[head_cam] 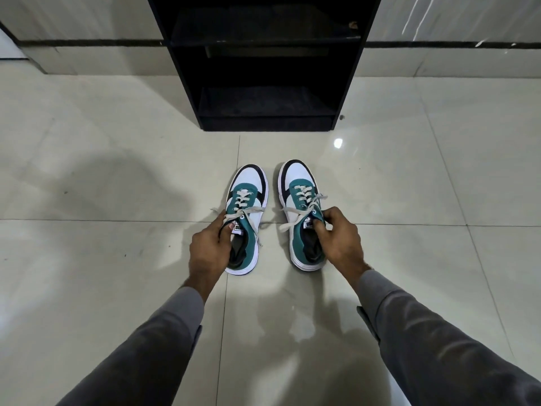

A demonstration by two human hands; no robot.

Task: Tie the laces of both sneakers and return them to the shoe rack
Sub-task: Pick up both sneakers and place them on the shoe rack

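Two teal, white and black sneakers stand side by side on the tiled floor, toes pointing away from me. My left hand [208,247] grips the left sneaker [248,206] at its tongue and collar. My right hand [339,237] grips the right sneaker [300,189] at its tongue in the same way. The white laces of both shoes lie loose and untied, their ends trailing over the sides onto the floor. A black shoe rack [265,123] stands straight ahead, its open shelves bare.
Glossy pale floor tiles [117,171] spread all around the shoes. The rack stands against a wall with a dark skirting line [87,42]. A small dark speck [341,116] lies by the rack's right foot.
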